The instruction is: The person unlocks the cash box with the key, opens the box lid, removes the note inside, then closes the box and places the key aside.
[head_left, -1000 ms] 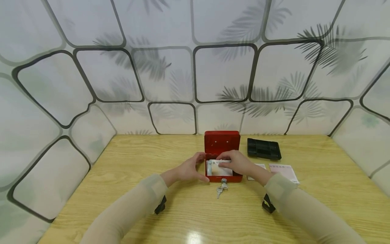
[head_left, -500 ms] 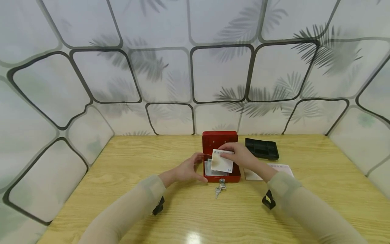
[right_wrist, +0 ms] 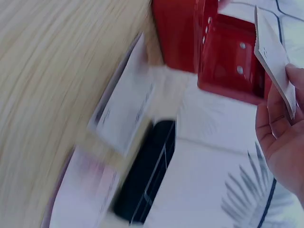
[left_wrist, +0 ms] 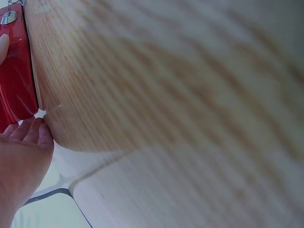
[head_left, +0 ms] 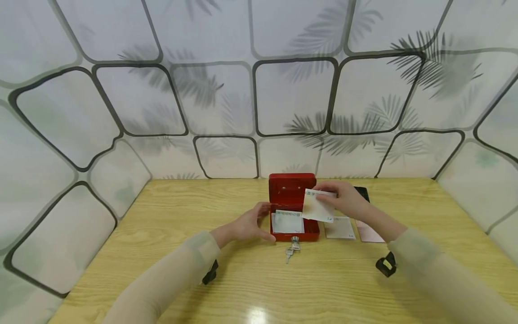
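Observation:
A red cash box (head_left: 294,236) stands on the table with its lid (head_left: 292,189) raised. My left hand (head_left: 248,224) holds the box's left end, thumb by the front corner and fingers toward the back; in the left wrist view the fingers (left_wrist: 28,130) lie along its corner. Inside the box's left part lies a pale greenish stack of banknotes (head_left: 288,222). My right hand (head_left: 344,198) pinches another stack of banknotes (head_left: 315,208), cream and white, between thumb and fingers, raised over the box's right side. The right wrist view shows this stack (right_wrist: 273,54) edge-on.
On the table right of the box lie a whitish banknote stack (head_left: 340,228) and a pink one (head_left: 369,232). A black compartment tray (right_wrist: 147,173) sits behind them, mostly covered by my right hand in the head view. Keys (head_left: 289,253) hang from the box's front lock.
My right hand has lifted the cream stack out of the box and carried it up and right. The greenish stack beneath is now uncovered. My left hand keeps its place on the box.

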`<move>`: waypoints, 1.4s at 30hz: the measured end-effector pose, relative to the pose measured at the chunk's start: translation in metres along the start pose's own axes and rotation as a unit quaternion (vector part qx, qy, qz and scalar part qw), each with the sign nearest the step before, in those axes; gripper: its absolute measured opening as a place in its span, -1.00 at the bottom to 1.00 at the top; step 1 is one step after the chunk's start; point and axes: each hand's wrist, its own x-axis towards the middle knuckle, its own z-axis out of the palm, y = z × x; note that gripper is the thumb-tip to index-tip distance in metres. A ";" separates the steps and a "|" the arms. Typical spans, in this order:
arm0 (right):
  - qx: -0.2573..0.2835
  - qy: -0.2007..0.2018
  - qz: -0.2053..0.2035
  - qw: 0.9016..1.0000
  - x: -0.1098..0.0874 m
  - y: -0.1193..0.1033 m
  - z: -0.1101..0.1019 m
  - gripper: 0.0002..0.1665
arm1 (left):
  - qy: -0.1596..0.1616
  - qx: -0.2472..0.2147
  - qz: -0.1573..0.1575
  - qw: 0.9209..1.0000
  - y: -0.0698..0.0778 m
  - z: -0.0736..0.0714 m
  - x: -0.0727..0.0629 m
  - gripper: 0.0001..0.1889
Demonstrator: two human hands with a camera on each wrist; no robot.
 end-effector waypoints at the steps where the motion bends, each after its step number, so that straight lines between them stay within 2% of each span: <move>1: -0.006 0.003 0.000 1.000 -0.004 0.001 -0.005 -0.73 | 0.000 0.000 0.002 1.000 0.000 0.000 0.000 -0.03; 6: -0.023 0.014 -0.005 1.000 -0.024 0.009 -0.029 -0.74 | 0.000 0.006 0.003 1.000 -0.002 -0.002 0.000 -0.04; 11: -0.027 0.006 0.014 1.000 -0.047 0.022 -0.050 -0.71 | 0.000 0.006 -0.003 1.000 -0.004 -0.003 -0.001 -0.03; 18: -0.096 0.032 0.008 0.995 -0.080 0.048 -0.070 -0.74 | 0.000 0.005 -0.011 1.000 -0.004 -0.002 -0.001 -0.02; 25: -0.119 0.037 0.027 0.992 -0.108 0.073 -0.090 -0.76 | -0.002 0.007 -0.010 1.000 -0.003 -0.001 0.000 -0.03; 33: -0.167 0.033 0.033 0.985 -0.125 0.102 -0.108 -0.80 | -0.003 0.008 -0.011 1.000 -0.001 -0.001 0.001 -0.02; 38: -0.173 0.005 0.069 0.983 -0.128 0.117 -0.111 -0.80 | -0.004 0.007 -0.015 1.000 -0.001 0.000 0.001 -0.02; 42: -0.174 -0.008 0.082 0.981 -0.128 0.126 -0.108 -0.80 | -0.005 0.005 -0.016 1.000 -0.002 0.001 0.002 -0.02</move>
